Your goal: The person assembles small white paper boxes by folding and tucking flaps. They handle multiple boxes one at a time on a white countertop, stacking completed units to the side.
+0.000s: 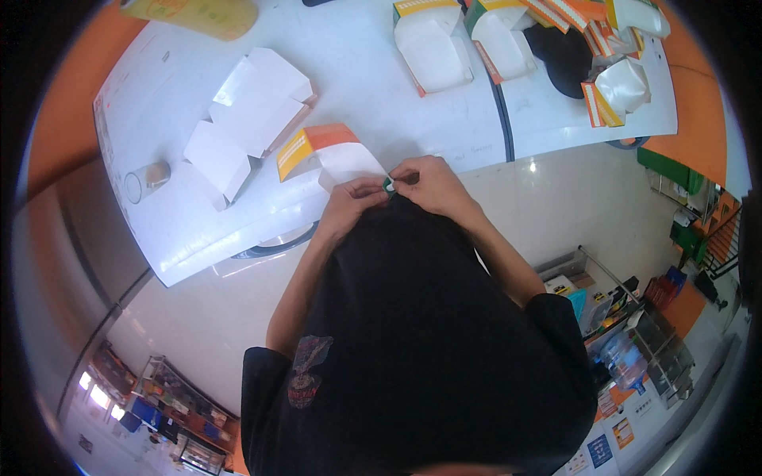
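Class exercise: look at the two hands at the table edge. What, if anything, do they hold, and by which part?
Both hands, left and right, pinch a small green object between their fingertips. It is too small to identify. A black garment hangs just below them.

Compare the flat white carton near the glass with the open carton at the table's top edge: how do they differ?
The flat white carton lies unfolded, its panels spread out; the open carton is folded into a tray with raised walls. The flat one looks plain white; the open one shows an orange-yellow rim. Both rest on the white table.
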Tool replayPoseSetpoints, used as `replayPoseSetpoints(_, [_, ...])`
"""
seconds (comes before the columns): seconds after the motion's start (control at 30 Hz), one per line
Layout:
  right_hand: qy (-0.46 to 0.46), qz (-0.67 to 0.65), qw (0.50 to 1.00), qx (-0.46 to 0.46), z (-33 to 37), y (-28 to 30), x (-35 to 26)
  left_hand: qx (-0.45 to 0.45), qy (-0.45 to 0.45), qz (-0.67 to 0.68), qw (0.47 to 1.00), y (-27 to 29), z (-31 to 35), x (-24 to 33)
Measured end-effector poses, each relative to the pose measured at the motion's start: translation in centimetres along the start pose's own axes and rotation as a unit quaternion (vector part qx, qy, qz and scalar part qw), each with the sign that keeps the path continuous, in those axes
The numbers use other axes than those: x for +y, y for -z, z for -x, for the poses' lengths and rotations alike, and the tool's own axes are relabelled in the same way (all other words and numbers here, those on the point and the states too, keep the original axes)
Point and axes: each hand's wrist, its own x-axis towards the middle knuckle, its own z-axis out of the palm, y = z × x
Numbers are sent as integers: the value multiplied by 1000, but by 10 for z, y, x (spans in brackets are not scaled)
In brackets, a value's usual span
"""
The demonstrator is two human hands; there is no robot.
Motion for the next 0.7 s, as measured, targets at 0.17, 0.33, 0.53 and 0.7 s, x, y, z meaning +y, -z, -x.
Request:
replayPoseSetpoints(0.17, [10, 15, 1000, -19, 0, 0, -9, 11, 3, -16, 1000, 0, 2, 4])
replayPoseSetpoints(0.33, [12, 68, 996, -51, -1, -6, -17, 38, 4, -63, 997, -3, 4, 7])
replayPoseSetpoints(0.53, [158, 152, 973, 73, 8, -18, -25, 39, 1, 195, 980, -6, 13, 23])
replayPoseSetpoints(0.7, [204, 17, 965, 161, -2, -7, -28, -7, -103, 236, 966, -10, 25, 63])
